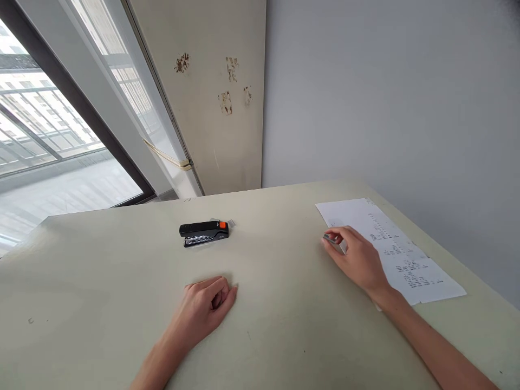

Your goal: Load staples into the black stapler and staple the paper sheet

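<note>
My left hand (206, 303) rests on the table with its fingers curled in and nothing seen in them. Beyond it lies a black stapler (204, 233) with an orange patch at its right end. A small clear piece (231, 222) sits just behind that end. Between the thumb and fingertips of my right hand (353, 254) is a small grey strip of staples (329, 238), partly covered by the fingers. This hand is over the left edge of a printed sheet of paper (406, 254), hiding part of it.
The pale table (268, 336) reaches back to a panel (219, 146) with brown worn patches and a grey wall (385, 97) at the right. A glass window (44, 130) with railings outside stands at the left.
</note>
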Tool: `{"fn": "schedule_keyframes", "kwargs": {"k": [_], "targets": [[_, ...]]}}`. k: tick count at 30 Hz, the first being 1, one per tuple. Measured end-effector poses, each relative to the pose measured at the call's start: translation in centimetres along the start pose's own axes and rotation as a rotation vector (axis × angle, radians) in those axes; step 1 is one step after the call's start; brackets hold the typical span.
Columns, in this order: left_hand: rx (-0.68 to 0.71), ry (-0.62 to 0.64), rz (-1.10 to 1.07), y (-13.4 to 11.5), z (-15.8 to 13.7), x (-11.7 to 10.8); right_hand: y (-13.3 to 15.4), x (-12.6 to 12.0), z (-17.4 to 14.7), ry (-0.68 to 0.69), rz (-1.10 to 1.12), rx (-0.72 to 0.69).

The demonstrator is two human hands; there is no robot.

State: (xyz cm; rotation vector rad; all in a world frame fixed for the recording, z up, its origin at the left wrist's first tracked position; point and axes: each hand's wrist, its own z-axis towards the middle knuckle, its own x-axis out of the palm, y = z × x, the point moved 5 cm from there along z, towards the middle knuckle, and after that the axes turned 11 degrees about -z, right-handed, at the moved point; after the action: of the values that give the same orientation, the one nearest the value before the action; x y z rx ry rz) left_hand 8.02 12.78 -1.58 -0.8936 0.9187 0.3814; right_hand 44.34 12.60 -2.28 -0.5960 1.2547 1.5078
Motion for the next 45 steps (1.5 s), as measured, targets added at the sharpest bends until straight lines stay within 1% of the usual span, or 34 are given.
{"fn": "schedule_keyframes", "kwargs": {"k": [3,6,9,11,13,15,19,21,23,26,28,29,31,33,35,36,38,40,42,43,45], "targets": [[-0.001,0.001,-0.002,0.0,0.1,0.0,-1.7,0.2,0.4,-0.037,-0.156,0.022],[-0.005,0.006,-0.005,0.2,0.1,0.1,-2.8,0.6,0.4,-0.057,-0.233,0.036],[-0.031,0.012,-0.002,0.4,0.0,0.2,-2.7,1.0,0.3,-0.062,-0.242,0.007],[-0.054,0.016,0.000,0.4,-0.1,0.4,-2.0,1.2,0.2,-0.057,-0.209,-0.020],[-0.071,0.016,-0.006,0.4,-0.1,0.4,-0.3,1.8,0.2,-0.037,-0.161,-0.065],[-0.078,0.018,-0.016,0.3,-0.2,0.5,2.3,2.9,0.4,0.009,-0.116,-0.135],[-0.085,0.021,-0.039,0.1,-0.2,0.4,9.3,6.1,1.5,0.107,-0.075,-0.264],[-0.083,0.019,-0.055,0.0,-0.1,0.3,12.6,7.7,2.2,0.141,-0.055,-0.305],[-0.081,0.016,-0.067,-0.1,-0.1,0.1,15.3,8.8,2.7,0.165,-0.029,-0.325],[-0.085,0.012,-0.081,-0.2,-0.2,0.1,17.6,9.1,2.6,0.194,0.043,-0.366],[-0.083,0.007,-0.092,-0.2,-0.2,0.0,17.7,8.4,2.1,0.219,0.097,-0.406],[-0.082,0.007,-0.097,-0.2,-0.3,0.1,17.2,7.8,1.8,0.231,0.116,-0.427],[-0.080,0.012,-0.100,-0.1,-0.4,0.2,15.2,6.2,1.4,0.237,0.131,-0.447],[-0.083,0.013,-0.097,0.0,-0.4,0.2,11.7,4.2,1.3,0.215,0.114,-0.425],[-0.087,0.012,-0.093,0.0,-0.5,0.3,6.9,2.2,1.4,0.177,0.065,-0.350],[-0.089,0.012,-0.092,0.0,-0.5,0.3,4.1,1.4,1.4,0.159,-0.015,-0.280],[-0.090,0.015,-0.090,0.0,-0.5,0.3,-1.7,0.3,1.0,0.183,-0.179,-0.160],[-0.092,0.010,-0.086,0.0,-0.4,0.2,-6.3,0.0,0.0,0.247,-0.286,-0.150],[-0.093,0.003,-0.084,-0.1,-0.4,0.2,-9.4,0.4,-1.4,0.300,-0.305,-0.141],[-0.093,0.000,-0.085,-0.1,-0.3,0.1,-10.2,0.6,-2.2,0.298,-0.307,-0.127],[-0.093,-0.001,-0.082,0.0,-0.3,0.2,-10.2,1.1,-3.9,0.249,-0.312,-0.116]]}}
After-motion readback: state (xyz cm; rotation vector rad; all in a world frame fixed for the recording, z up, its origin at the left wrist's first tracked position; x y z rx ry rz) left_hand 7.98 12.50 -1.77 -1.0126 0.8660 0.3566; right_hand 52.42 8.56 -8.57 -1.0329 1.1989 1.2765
